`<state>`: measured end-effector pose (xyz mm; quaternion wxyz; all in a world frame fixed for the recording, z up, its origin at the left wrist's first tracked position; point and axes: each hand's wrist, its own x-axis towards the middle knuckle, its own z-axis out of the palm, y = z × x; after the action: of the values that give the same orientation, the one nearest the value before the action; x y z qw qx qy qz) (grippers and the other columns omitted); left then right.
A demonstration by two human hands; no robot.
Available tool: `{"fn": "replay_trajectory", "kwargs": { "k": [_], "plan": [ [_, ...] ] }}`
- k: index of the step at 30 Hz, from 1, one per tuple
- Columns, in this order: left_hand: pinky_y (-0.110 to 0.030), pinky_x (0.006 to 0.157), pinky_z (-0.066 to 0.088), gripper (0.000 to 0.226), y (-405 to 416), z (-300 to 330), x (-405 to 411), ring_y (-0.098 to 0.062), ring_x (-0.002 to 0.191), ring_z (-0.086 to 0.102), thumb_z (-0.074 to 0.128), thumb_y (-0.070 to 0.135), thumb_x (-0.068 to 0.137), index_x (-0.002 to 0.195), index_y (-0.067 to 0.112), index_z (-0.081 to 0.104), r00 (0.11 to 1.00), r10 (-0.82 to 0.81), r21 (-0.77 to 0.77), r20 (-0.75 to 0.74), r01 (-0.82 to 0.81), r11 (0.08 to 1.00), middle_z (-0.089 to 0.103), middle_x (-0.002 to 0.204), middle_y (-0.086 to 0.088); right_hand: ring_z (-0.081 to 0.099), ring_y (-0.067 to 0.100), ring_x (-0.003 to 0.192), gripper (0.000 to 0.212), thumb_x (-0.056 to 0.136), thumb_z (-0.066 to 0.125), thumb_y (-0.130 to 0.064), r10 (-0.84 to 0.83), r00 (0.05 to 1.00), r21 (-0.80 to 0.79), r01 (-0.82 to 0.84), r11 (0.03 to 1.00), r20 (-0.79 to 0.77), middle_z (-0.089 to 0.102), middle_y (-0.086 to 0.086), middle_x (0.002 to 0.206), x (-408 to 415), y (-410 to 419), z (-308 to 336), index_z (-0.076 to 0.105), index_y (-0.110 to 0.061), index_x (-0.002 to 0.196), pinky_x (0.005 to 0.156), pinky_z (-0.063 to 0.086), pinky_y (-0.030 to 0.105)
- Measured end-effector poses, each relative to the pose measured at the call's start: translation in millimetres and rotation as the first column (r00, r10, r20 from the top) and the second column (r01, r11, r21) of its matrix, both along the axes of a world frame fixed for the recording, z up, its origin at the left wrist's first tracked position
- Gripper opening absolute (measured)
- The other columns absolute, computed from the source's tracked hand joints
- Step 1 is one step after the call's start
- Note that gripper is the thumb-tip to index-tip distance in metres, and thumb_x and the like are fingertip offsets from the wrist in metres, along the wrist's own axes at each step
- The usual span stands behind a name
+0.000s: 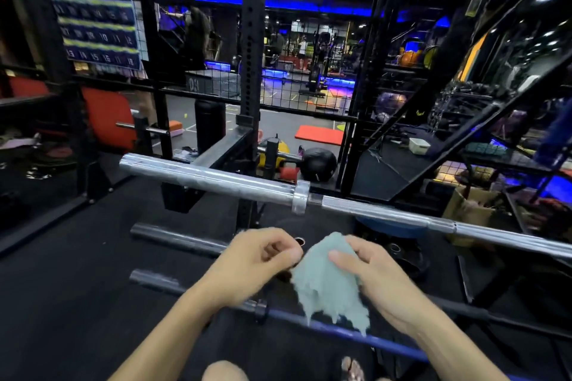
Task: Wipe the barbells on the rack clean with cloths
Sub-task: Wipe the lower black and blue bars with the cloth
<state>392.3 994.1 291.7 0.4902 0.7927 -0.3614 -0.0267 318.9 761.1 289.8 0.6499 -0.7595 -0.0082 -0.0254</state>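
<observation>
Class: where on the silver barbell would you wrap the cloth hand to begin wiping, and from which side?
Wrap the thick smooth sleeve from above: the silver barbell lies level, its top bare. The right hand holds the cloth.

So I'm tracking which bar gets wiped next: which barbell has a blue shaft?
The lowest barbell, nearest the person, passing under the cloth. The chrome barbell above is silver; the middle one looks dark grey.
</observation>
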Motion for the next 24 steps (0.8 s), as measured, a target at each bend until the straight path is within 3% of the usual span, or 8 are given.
{"fn": "replay_trajectory", "kwargs": {
  "k": [3,7,11,14,17,19,22,24],
  "plan": [
    [-0.036,0.088,0.05,0.006,-1,-4,50,-0.009,0.095,0.062,0.07,0.032,0.094,0.1,0.033,0.073,0.929,0.222,-0.037,0.297,-0.221,0.975,0.069,0.094,0.015,0.07,0.037,0.096,0.04,0.094,0.067,-0.045,-0.093,0.993,-0.055,0.096,0.994,0.067,0.073,0.02,0.11,38,-28,19,0.068,-0.01,0.113,0.081,0.05,0.049],
    [-0.042,0.1,0.046,0.036,-13,-1,108,-0.014,0.115,0.049,0.052,0.05,0.094,0.117,0.031,0.07,0.797,0.257,0.043,0.547,-0.333,0.942,0.064,0.115,0.019,0.069,0.028,0.085,0.027,0.098,0.064,-0.041,-0.26,0.923,-0.272,0.337,0.901,0.284,0.073,0.01,0.099,95,-53,62,0.064,-0.014,0.103,0.072,0.053,0.048],
    [-0.041,0.118,0.025,0.049,-29,5,139,-0.016,0.141,0.03,0.045,0.054,0.095,0.135,0.032,0.063,0.821,0.114,0.256,0.56,-0.303,0.918,0.057,0.136,0.022,0.064,0.012,0.084,0.013,0.099,0.06,-0.031,-0.221,0.915,-0.526,0.379,0.762,0.338,0.065,-0.006,0.095,147,-43,86,0.055,-0.02,0.102,0.069,0.051,0.033],
    [-0.035,0.121,0.005,0.046,-34,8,146,-0.013,0.148,0.02,0.048,0.051,0.096,0.137,0.033,0.059,0.859,0.052,0.333,0.51,-0.253,0.908,0.057,0.138,0.023,0.058,0.021,0.077,0.018,0.1,0.057,-0.03,-0.136,0.968,-0.624,0.241,0.743,0.212,0.06,-0.002,0.088,174,-32,73,0.05,-0.013,0.1,0.068,0.047,0.039],
    [-0.037,0.124,0.007,0.045,-34,7,140,-0.01,0.143,0.03,0.046,0.05,0.095,0.135,0.033,0.061,0.854,0.07,0.306,0.516,-0.26,0.916,0.061,0.133,0.022,0.056,0.014,0.079,0.011,0.102,0.053,-0.027,-0.056,0.993,-0.555,0.106,0.825,0.106,0.062,-0.005,0.089,180,-24,62,0.058,-0.017,0.1,0.07,0.043,0.034],
    [-0.042,0.125,0.01,0.049,-34,4,134,-0.009,0.137,0.039,0.041,0.052,0.096,0.134,0.031,0.062,0.835,0.091,0.279,0.543,-0.282,0.918,0.062,0.131,0.02,0.065,0.01,0.089,0.024,0.104,0.047,-0.02,0.019,0.996,-0.489,0.026,0.872,0.086,0.072,-0.009,0.103,175,-17,60,0.07,-0.027,0.109,0.078,0.049,0.032],
    [-0.046,0.127,0.005,0.051,-34,-1,129,-0.005,0.131,0.045,0.035,0.053,0.099,0.137,0.03,0.06,0.825,0.104,0.284,0.555,-0.306,0.909,0.062,0.13,0.02,0.065,-0.004,0.089,0.034,0.106,0.041,-0.018,0.089,0.976,-0.502,0.023,0.865,0.199,0.073,-0.017,0.116,160,-12,50,0.07,-0.032,0.119,0.082,0.046,0.031],
    [-0.047,0.128,0.002,0.054,-34,-2,128,-0.007,0.126,0.049,0.028,0.053,0.099,0.132,0.028,0.062,0.821,0.097,0.313,0.562,-0.321,0.894,0.063,0.124,0.017,0.068,0.002,0.088,0.032,0.106,0.04,-0.026,0.1,0.945,-0.519,0.081,0.851,0.312,0.075,-0.013,0.11,140,-8,38,0.065,-0.035,0.123,0.078,0.051,0.036]
  ]
}}
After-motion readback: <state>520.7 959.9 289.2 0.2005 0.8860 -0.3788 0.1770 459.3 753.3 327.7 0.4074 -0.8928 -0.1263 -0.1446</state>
